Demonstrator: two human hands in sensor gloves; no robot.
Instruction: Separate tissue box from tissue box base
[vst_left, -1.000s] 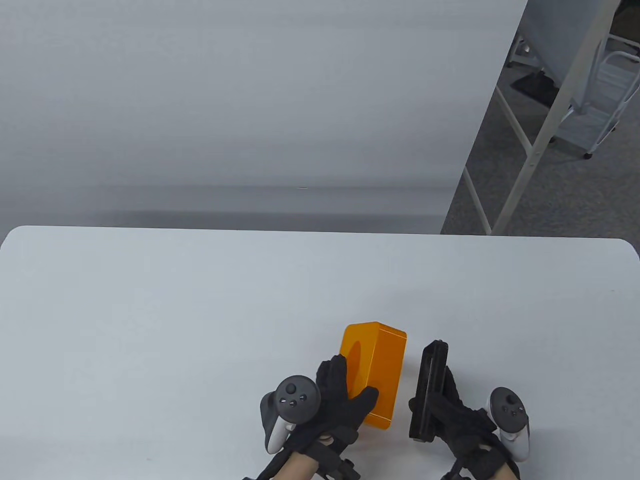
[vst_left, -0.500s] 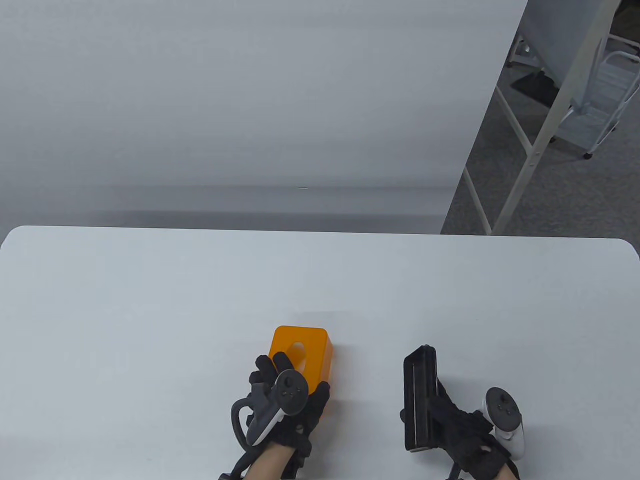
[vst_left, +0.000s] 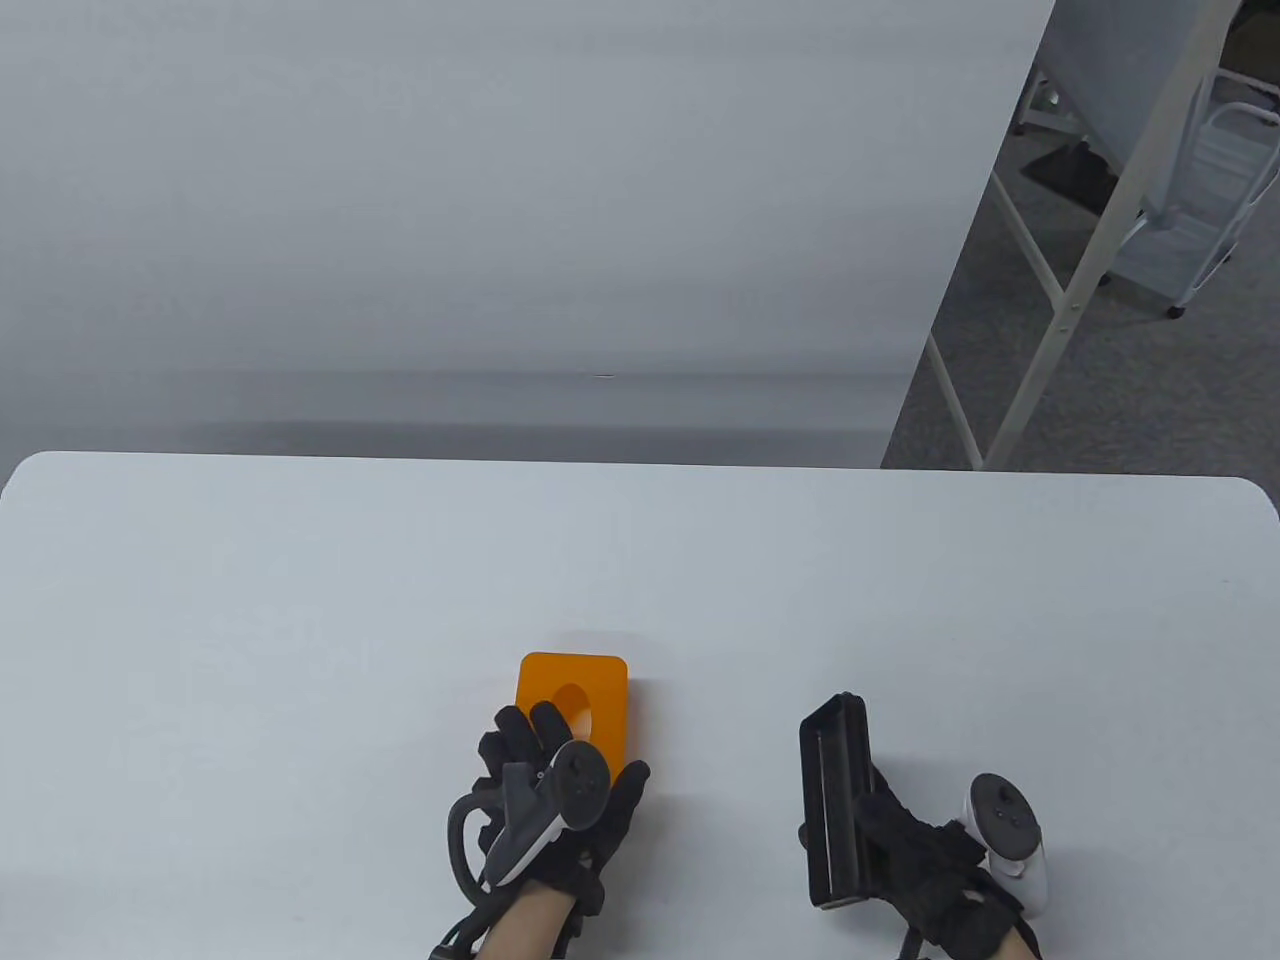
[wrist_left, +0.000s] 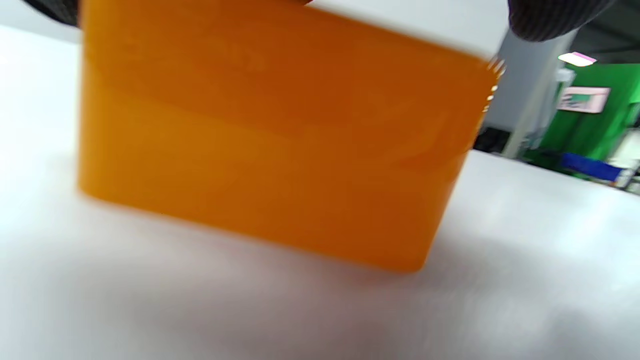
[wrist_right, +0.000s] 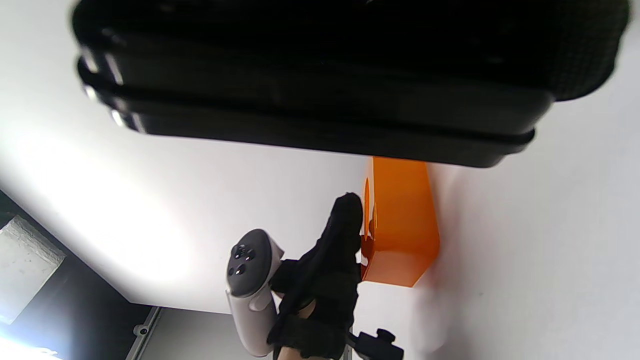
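Fingers (vst_left: 520, 735) of the left hand (vst_left: 560, 800) are gripping the orange tissue box (vst_left: 580, 690), carrying it farther left; right hand (vst_left: 930, 860) is holding the black base (vst_left: 835, 810) upright.

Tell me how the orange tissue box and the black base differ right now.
The tissue box is bright orange and blocky, with an oval hole in its top face; the base is black, a thin shallow tray. The left hand grips the tissue box, which sits with its hole up, while the right hand holds the base tipped on edge. Both are over the white table, apart from each other, each held by one gloved hand.
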